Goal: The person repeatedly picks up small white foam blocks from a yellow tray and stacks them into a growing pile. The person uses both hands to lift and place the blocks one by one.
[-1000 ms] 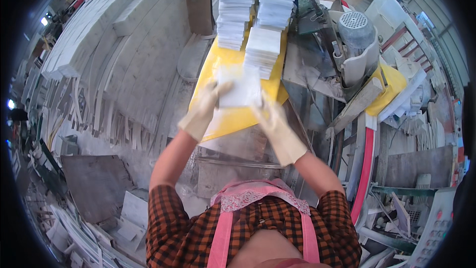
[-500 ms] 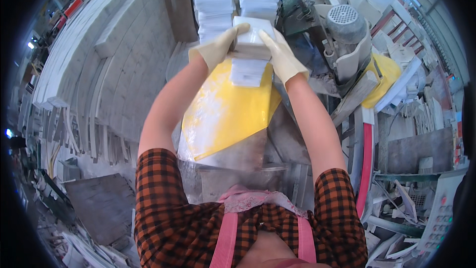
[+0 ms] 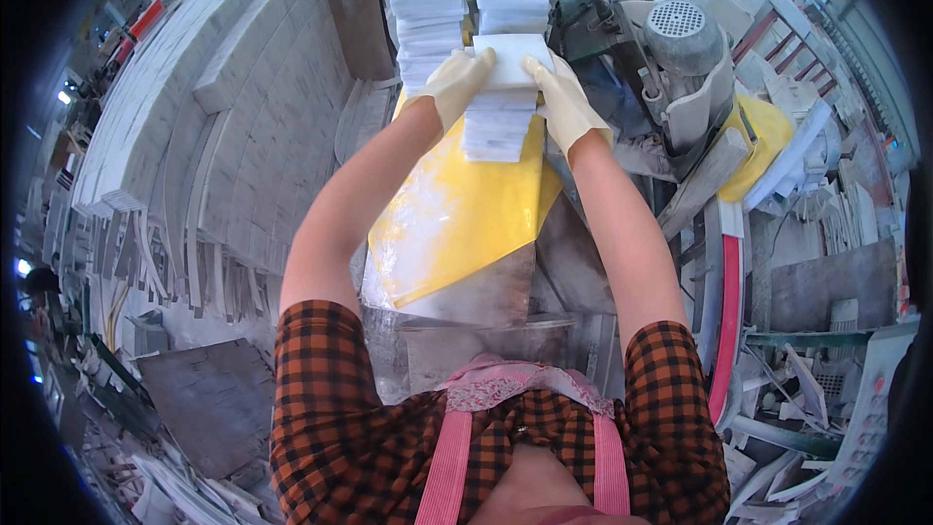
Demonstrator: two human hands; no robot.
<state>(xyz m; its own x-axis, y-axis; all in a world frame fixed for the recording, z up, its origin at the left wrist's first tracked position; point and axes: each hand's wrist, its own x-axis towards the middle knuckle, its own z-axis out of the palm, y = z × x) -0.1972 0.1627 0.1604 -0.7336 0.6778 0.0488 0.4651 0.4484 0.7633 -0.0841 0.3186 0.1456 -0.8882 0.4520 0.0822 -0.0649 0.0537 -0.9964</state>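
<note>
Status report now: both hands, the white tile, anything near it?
Left hand and right hand, both gloved, grip white tile at its sides. Tile sits atop near tile stack on yellow sheet. Taller tile stacks close behind; grey motor at right.

Bright, even daylight floods the scene, coming from above and slightly ahead of the gloved hands. The white tile stacks (image 3: 424,0) beyond the grip are nearly blown out, edges washing together. The yellow sheet (image 3: 457,204) below the grip carries soft pale glare. Shadows are short and mild. Straight edges bow hard toward the rim, where a black fisheye vignette closes in. Focus is crisp centrally, softer outward.
</note>
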